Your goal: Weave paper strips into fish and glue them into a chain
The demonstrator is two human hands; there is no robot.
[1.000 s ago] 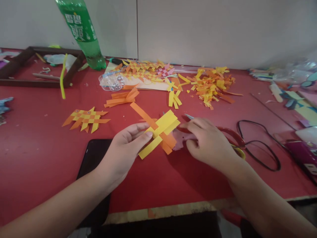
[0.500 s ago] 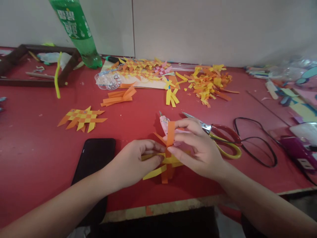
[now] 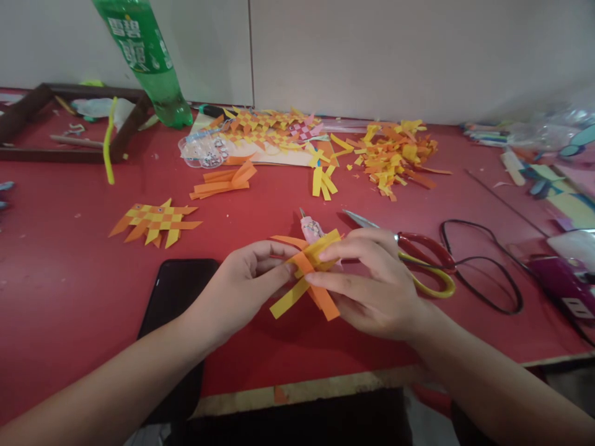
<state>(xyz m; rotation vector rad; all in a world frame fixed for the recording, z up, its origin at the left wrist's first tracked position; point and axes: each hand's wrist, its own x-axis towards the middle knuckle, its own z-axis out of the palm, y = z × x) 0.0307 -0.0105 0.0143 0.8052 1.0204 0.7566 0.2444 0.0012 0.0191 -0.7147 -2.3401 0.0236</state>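
Strips of yellow and orange paper (image 3: 304, 263) cross, ends splayed, above the red tabletop (image 3: 260, 365). The left hand (image 3: 251, 279) pinches their left side; the right hand (image 3: 379, 282) lays fingertips on top, whether gripping I cannot tell. Fingers hide some crossings; paper covers the pink pointed tool (image 3: 310, 228) lower down.

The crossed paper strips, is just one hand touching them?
No, the left hand and the right hand both have fingers on the crossed paper strips.
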